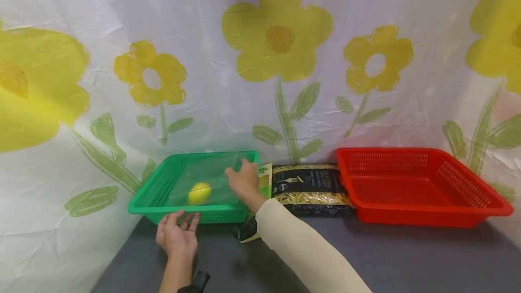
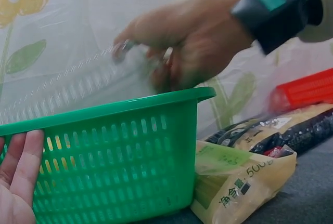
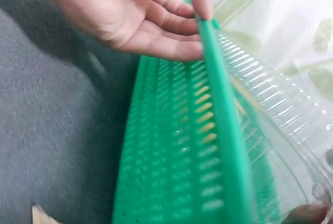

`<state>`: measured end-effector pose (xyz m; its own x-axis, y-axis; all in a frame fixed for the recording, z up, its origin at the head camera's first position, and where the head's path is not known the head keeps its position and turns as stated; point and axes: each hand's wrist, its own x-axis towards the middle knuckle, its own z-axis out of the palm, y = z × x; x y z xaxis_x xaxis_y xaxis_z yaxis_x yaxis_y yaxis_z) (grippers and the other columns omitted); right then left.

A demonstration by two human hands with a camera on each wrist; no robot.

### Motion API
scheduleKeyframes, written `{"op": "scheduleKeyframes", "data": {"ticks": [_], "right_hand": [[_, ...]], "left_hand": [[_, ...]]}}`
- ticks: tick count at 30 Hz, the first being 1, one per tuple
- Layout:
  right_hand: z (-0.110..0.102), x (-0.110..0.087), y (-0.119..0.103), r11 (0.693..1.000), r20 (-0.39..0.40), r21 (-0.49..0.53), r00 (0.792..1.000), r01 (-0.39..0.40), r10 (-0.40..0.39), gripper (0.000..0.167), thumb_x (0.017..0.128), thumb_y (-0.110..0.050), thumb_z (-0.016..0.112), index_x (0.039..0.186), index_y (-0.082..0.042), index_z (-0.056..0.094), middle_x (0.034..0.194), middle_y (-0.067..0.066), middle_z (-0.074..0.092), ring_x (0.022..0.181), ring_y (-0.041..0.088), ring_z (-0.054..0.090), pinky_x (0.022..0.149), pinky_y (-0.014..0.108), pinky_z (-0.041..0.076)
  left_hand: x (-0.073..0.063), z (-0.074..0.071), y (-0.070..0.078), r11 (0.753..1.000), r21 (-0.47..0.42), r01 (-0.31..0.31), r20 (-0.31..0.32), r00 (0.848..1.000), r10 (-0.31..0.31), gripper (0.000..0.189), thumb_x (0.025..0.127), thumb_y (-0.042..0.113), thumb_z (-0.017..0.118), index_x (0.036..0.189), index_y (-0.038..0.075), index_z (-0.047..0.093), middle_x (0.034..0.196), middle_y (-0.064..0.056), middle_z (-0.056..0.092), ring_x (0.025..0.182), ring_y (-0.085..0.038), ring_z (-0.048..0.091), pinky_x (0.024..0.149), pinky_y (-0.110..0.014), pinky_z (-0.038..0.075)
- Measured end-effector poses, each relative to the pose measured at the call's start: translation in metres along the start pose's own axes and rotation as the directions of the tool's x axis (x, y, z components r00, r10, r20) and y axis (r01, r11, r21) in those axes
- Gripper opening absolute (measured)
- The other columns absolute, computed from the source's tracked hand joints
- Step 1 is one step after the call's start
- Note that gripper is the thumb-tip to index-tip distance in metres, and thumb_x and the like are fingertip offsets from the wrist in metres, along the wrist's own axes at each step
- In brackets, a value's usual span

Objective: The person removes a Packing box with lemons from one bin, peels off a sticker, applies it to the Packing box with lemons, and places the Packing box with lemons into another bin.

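Observation:
My left hand (image 1: 178, 236) is palm up at the front of the green basket (image 1: 224, 209). Its thumb lies over the rim and its fingers are against the slotted outer wall, so it grips the edge. My right hand (image 1: 245, 183) pinches the right end of a clear plastic tray (image 2: 78, 86) with ribbed sides. The tray slants inside the basket, its raised edge above the rim in the left wrist view. A yellow ball-like thing (image 1: 199, 193) shows through the clear plastic. Only fingertips (image 3: 307, 214) of the right hand appear in the right wrist view.
Right of the green basket lie a pale green and cream food packet (image 2: 244, 182) and a dark pasta bag (image 1: 311, 184). A red basket (image 1: 415, 214) stands further right on the grey table (image 1: 309, 257). A flower-printed sheet (image 1: 203, 116) hangs behind.

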<state>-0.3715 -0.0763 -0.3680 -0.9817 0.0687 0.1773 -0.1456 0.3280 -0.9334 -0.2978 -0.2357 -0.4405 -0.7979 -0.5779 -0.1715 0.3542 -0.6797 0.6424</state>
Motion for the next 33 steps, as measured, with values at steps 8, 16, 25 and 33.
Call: {"op": "scheduleKeyframes", "data": {"ticks": [8,16,25,33], "right_hand": [[-0.027,0.002,-0.018,0.999,-0.071,0.005,0.997,0.040,-0.039,0.066,0.087,-0.024,0.061,0.150,-0.005,0.048,0.111,0.019,0.067,0.080,0.023,0.056,0.061,0.035,0.041],[-0.064,-0.011,-0.026,0.998,-0.070,0.020,0.996,0.059,-0.058,0.063,0.088,-0.024,0.063,0.149,-0.009,0.051,0.048,-0.005,0.035,0.040,0.013,0.023,0.046,0.031,0.029],[-0.097,-0.030,-0.030,0.996,-0.099,0.028,0.992,0.082,-0.079,0.064,0.087,-0.026,0.065,0.148,-0.013,0.052,0.070,0.002,0.049,0.049,0.016,0.031,0.052,0.032,0.032],[-0.116,-0.050,-0.028,0.995,-0.134,0.022,0.987,0.096,-0.093,0.063,0.084,-0.027,0.068,0.145,-0.016,0.057,0.099,0.008,0.051,0.075,0.022,0.041,0.066,0.037,0.035]], "left_hand": [[0.000,0.000,0.000,1.000,0.005,-0.002,-0.009,1.000,0.002,0.018,0.099,0.006,0.062,0.098,0.010,0.044,0.098,-0.007,0.053,0.079,-0.024,0.066,0.083,-0.041,0.061],[-0.006,0.000,-0.008,1.000,0.018,0.011,0.015,1.000,-0.011,0.013,0.100,0.006,0.058,0.099,0.010,0.046,0.095,-0.007,0.055,0.078,-0.023,0.065,0.084,-0.041,0.060],[-0.004,0.003,-0.007,1.000,0.005,0.006,0.040,0.999,-0.006,0.015,0.098,0.004,0.061,0.096,0.010,0.047,0.091,-0.006,0.057,0.077,-0.024,0.066,0.083,-0.041,0.060],[-0.003,-0.002,0.003,0.999,-0.039,0.017,0.015,1.000,-0.017,0.020,0.097,0.002,0.064,0.097,0.009,0.045,0.091,-0.007,0.055,0.075,-0.025,0.067,0.081,-0.042,0.061]]}}
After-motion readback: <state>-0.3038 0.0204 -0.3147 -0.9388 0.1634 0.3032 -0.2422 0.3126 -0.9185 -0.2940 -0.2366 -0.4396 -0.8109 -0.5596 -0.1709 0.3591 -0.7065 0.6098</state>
